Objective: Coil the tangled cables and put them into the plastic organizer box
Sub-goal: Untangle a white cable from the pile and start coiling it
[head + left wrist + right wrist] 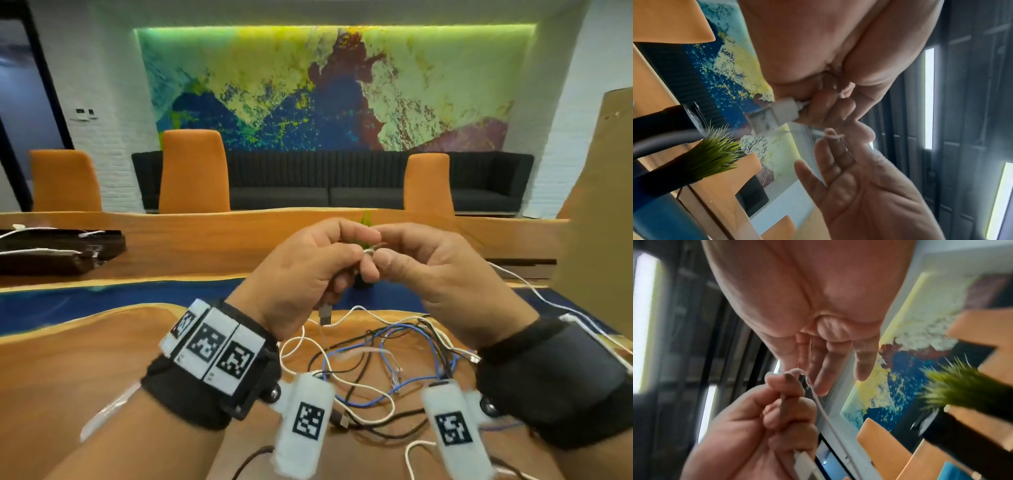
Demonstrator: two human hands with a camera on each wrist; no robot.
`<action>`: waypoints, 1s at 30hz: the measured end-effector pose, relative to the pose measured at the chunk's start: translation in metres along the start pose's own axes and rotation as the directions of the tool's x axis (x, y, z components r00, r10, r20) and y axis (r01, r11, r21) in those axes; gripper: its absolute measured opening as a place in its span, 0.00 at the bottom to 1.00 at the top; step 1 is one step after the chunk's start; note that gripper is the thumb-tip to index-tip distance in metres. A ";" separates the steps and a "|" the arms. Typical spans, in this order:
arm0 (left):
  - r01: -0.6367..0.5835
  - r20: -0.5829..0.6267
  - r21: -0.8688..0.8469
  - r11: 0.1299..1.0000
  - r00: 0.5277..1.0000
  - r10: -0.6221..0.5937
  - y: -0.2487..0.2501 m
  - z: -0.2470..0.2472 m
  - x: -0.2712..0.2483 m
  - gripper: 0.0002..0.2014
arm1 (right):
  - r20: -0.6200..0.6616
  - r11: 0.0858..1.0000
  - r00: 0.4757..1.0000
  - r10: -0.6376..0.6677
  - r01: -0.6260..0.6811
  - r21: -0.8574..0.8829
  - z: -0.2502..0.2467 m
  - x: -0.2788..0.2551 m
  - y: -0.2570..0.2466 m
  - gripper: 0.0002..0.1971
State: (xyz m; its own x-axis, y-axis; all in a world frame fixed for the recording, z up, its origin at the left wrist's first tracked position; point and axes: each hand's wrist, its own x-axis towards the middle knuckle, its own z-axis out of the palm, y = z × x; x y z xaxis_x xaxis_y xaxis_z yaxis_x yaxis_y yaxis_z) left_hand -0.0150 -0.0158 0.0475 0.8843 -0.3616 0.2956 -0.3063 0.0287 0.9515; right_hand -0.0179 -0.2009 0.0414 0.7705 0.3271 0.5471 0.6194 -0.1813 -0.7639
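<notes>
Both hands are raised above the worktop point(85, 349). The left hand point(305, 270) grips a white cable point(824, 410), its plug point(325, 313) hanging below the fist; right hand point(428, 274) fingers point(824, 369) pinch the cable's small loop just beside the left thumb. The tangled cables point(387, 363) lie near the worktop's front edge, under the hands. No organizer box in view.

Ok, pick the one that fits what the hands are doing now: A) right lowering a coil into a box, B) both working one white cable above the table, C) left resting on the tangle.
B: left hand and right hand meet on the white cable, raised above the tangle.
</notes>
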 end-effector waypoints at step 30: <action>-0.066 -0.109 -0.196 0.978 0.993 0.045 -0.061 -0.029 0.032 0.12 | 0.025 0.736 0.999 -0.040 0.047 -0.676 0.022 0.010 0.064 0.06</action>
State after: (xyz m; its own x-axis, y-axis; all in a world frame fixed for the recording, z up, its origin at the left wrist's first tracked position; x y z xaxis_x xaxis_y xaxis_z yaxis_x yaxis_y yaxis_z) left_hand 0.0422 -0.0021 0.0011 0.9026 -0.2561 0.3460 -0.2890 0.2352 0.9280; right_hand 0.0258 -0.1888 -0.0094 0.7409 0.3572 0.5688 0.5934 -0.7447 -0.3054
